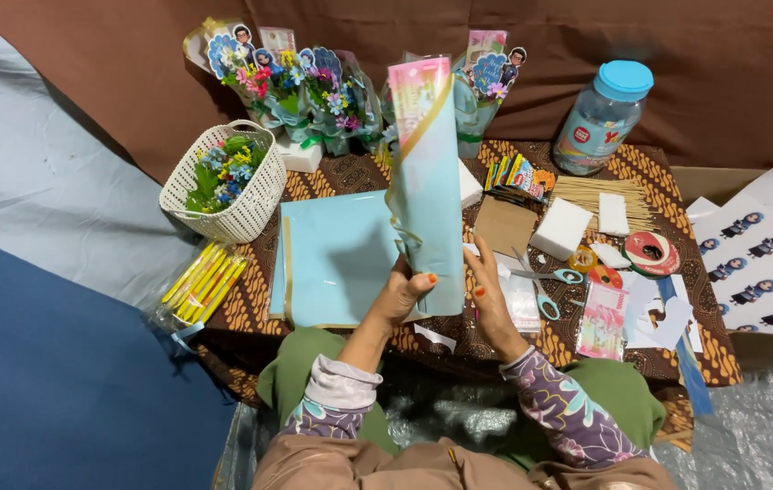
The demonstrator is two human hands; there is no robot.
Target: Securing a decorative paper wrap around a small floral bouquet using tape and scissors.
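Paper wrap (430, 181), pale blue with a gold edge strip and a pink printed top, stands upright at centre frame, rolled into a loose cone or sleeve. Left hand (402, 295) is closed on its lower left corner, thumb across the front; right hand (488, 295) holds the lower right edge, fingers curled along the side, thumb on the paper. Both hands pinch only at the bottom, and the upper part stands free above the desk (645, 168). Judgement: very light, thin sheet, stiff enough to hold its roll but it will crease or dent if squeezed hard. Surface looks smooth, likely a bit slippery, so the overlap could spring open if grip loosens. Best hold looks like the base where the layers overlap, light pinch from both sides; avoid the top, since the gold strip and pink end look easy to bend. A flat stack of the same blue sheets (332, 259) lies on the desk just left of the hands. White basket (223, 195) of small flowers sits at upper left, finished bouquets (305, 91) along the top edge behind it. Scissors (541, 281) lie just right of the right hand, tape rolls (650, 252) and white foam blocks (561, 227) further right, skewers (586, 192) above them, clear jar (602, 118) with blue lid at upper right. Pack of yellow sticks (200, 281) at the left edge of the desk.
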